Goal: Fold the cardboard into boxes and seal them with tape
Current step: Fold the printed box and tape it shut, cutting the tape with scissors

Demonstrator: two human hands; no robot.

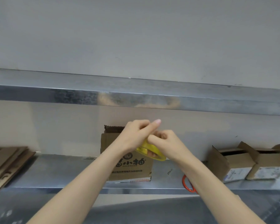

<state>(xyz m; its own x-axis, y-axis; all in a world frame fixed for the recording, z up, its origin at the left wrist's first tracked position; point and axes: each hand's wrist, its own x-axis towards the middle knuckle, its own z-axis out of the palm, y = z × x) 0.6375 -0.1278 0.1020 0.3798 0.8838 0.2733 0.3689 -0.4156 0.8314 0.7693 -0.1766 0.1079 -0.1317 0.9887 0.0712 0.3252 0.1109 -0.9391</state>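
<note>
Left hand (135, 137), right hand (166, 143) gripping tape roll (149, 150), partly hiding printed box (131, 168), open boxes (238, 160) right

Two hands, the left hand (136, 136) and the right hand (166, 143), grip one yellow tape roll (150, 151). There are three cardboard boxes: one printed box (131, 168) just behind the grip and two open boxes (233, 162) (268, 165) well to its right. One stack of flat cardboard (8, 160) lies far left, and one orange loop (185, 183) lies below right.

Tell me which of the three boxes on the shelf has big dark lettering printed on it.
The middle box, standing alone; the two smaller boxes at the right show only pale labels.
</note>
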